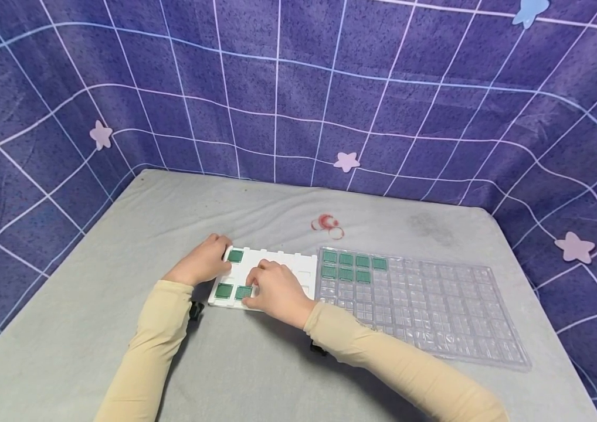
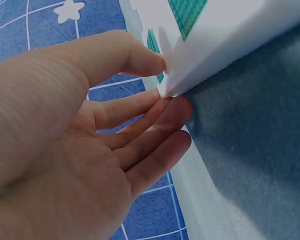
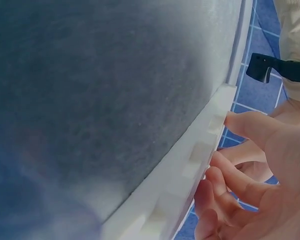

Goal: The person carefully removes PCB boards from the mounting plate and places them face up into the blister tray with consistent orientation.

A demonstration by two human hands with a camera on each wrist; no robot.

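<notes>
A white tray [image 1: 298, 261] lies on the cloth-covered table, with small green square circuit boards in its left part. My left hand [image 1: 204, 259] grips the tray's left end; in the left wrist view the thumb lies over the top and fingers touch the edge from outside. One board [image 1: 236, 256] sits in the far left corner, another [image 1: 224, 291] in the near left. My right hand [image 1: 278, 293] reaches over the tray, thumb and fingertips at opposite edges of a third board [image 1: 243, 292], pinching it. The palm hides part of the tray behind it.
A clear plastic tray [image 1: 451, 310] with many compartments adjoins the white tray's right end. Several green boards [image 1: 346, 259] fill compartments in its far left corner. A red mark [image 1: 326, 221] shows on the grey cloth [image 1: 214, 205]. A purple curtain [image 1: 298, 94] surrounds the table's back and sides.
</notes>
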